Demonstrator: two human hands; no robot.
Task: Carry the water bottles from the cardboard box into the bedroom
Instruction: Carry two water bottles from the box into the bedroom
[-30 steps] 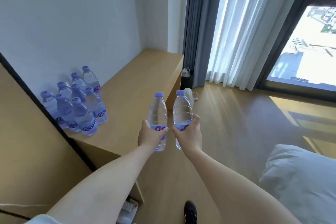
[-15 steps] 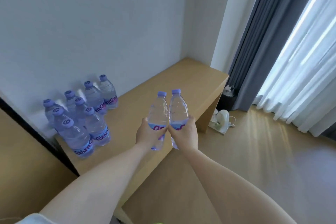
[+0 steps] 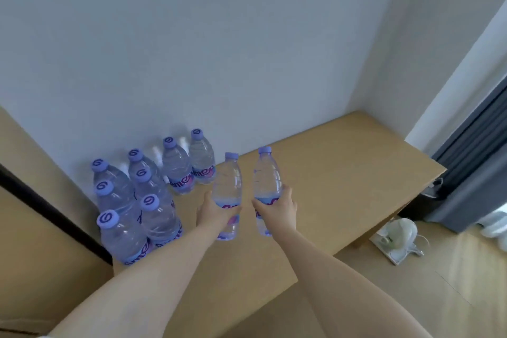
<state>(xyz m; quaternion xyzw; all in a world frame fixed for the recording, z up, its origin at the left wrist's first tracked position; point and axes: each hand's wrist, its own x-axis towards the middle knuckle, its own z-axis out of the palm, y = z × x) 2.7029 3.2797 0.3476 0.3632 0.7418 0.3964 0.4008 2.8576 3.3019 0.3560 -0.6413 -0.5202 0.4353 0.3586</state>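
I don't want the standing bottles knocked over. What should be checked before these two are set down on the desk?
1. Left hand grip on its bottle: ok, fingers wrapped round the label.
2. Right hand grip on its bottle: ok.
3. Both bottles upright, caps on: ok.
4. Bare desk under the bottles: ok.
5. Gap to the standing bottles: ok, apart.
6. Held bottles touching the desk: cannot tell.

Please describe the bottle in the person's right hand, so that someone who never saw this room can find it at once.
Look at the long wooden desk against the white wall. Above its middle, two hands each hold one upright water bottle. The right hand grips the bottle nearer the grey curtain, farthest from the bottles standing by the wall.
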